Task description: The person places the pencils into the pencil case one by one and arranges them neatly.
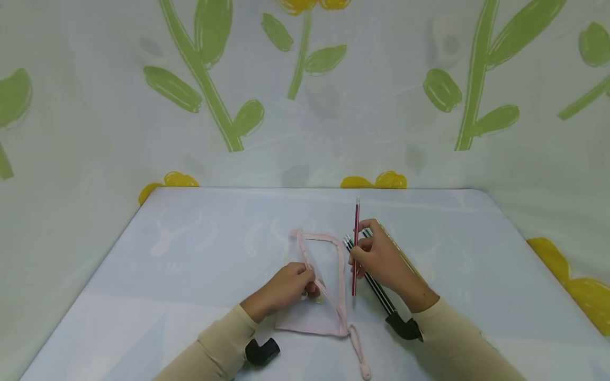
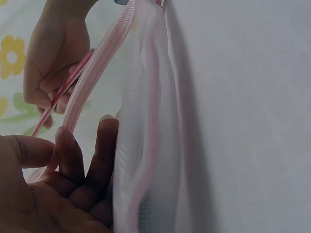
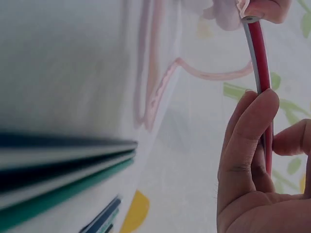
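A pink-edged mesh zipper pouch [image 1: 305, 320] lies on the table with its top edge lifted apart. My left hand [image 1: 288, 283] pinches the pink zipper edge [image 2: 99, 63] between thumb and fingers, and the pouch mouth gapes. To the right of the pouch, my right hand [image 1: 381, 262] holds a red pencil [image 1: 357, 217] upright, thumb and fingers around its shaft. In the right wrist view the red pencil [image 3: 261, 58] has its flat grey end near the left hand's fingers. Under the right hand lie several dark striped pencils [image 1: 381, 296] and a yellow pencil [image 1: 400, 247].
A pink wrist loop [image 1: 359, 352] trails from the pouch's near right corner. Black wrist devices [image 1: 262, 352] sit by both cuffs. The white table [image 1: 143, 254] ends at a flower-patterned backdrop [image 1: 371, 116].
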The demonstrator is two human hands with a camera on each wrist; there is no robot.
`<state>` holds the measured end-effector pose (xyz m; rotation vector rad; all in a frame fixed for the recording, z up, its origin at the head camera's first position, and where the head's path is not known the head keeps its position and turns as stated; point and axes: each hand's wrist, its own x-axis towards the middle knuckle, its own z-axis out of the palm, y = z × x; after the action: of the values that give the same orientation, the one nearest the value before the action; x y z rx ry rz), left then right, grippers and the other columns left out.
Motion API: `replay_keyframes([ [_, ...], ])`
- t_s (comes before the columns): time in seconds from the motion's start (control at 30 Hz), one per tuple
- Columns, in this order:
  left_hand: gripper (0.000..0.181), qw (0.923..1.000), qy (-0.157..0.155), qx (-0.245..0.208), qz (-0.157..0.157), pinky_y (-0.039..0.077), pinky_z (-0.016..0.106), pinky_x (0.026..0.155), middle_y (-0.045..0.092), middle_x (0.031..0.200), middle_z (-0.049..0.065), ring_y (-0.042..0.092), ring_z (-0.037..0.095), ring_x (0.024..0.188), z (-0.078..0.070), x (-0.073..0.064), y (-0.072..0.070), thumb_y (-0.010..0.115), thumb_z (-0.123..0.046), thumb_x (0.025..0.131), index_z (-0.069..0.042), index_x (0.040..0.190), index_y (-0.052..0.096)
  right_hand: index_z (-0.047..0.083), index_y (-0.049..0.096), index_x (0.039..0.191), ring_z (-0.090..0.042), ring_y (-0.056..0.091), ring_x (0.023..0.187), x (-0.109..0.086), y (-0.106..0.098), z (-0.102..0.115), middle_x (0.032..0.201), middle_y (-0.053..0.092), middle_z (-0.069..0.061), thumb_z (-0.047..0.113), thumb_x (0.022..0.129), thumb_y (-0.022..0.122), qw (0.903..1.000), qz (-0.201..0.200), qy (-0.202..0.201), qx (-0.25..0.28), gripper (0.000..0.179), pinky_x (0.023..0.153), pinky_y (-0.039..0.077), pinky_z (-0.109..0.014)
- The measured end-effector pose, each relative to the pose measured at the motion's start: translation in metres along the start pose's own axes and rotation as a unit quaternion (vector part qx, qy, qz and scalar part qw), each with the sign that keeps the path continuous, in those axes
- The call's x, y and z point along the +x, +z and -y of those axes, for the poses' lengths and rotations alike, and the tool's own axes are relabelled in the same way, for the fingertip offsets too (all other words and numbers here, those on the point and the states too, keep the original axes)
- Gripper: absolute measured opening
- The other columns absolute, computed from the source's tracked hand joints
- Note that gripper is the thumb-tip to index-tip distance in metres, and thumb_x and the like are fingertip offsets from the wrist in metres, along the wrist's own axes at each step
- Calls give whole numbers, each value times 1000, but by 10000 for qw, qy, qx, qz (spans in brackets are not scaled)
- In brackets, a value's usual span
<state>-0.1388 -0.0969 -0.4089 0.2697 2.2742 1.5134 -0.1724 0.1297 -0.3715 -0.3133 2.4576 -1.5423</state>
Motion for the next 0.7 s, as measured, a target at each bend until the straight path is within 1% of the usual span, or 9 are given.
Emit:
replay_keyframes([
  [0.07,34,10000,22,26,13,49,26,68,73,79,6,61,10,74,0,0,-1,42,-19,97,-2,78,64,4,29,134,-24,61,52,5,4,2,78,63,-15,3,91,51,9998,-91,-10,192,49,54,58,-39],
  [0.17,37,10000,50,24,68,49,25,66,73,79,7,61,9,72,0,0,-4,40,-20,97,-1,75,63,6,23,139,-23,61,52,11,9,4,84,61,-16,4,90,53,9987,-327,34,377,57,55,58,-37],
  [0.27,39,9999,46,-7,151,46,24,62,74,78,8,59,9,71,1,1,-7,41,-21,98,0,73,63,9,16,143,-23,63,53,14,11,5,91,58,-16,4,90,55,9971,-555,88,504,66,57,58,-34],
  [0.37,41,9997,66,20,222,45,24,60,74,78,8,58,10,69,1,2,-8,43,-23,98,1,73,65,12,14,144,-25,65,53,14,12,2,95,57,-16,2,89,55,9955,-643,69,694,69,59,59,-35],
  [0.5,40,9998,104,40,180,47,24,58,74,77,8,60,9,66,3,3,-8,44,-25,98,1,78,68,12,15,143,-27,67,57,13,14,-2,94,56,-17,-1,89,53,9939,-652,-92,885,68,58,60,-38],
  [0.6,38,9999,97,2,141,49,24,58,73,75,8,62,10,65,3,3,-8,43,-24,98,0,84,69,11,17,143,-25,67,62,13,15,-4,94,57,-21,-1,89,52,9936,-697,-184,865,65,57,60,-37],
  [0.7,34,9998,122,-11,139,50,24,58,73,75,8,64,11,65,3,4,-8,43,-22,97,0,89,67,10,18,143,-24,66,67,14,16,-7,95,57,-23,0,92,52,9936,-721,-188,843,62,57,60,-38],
])
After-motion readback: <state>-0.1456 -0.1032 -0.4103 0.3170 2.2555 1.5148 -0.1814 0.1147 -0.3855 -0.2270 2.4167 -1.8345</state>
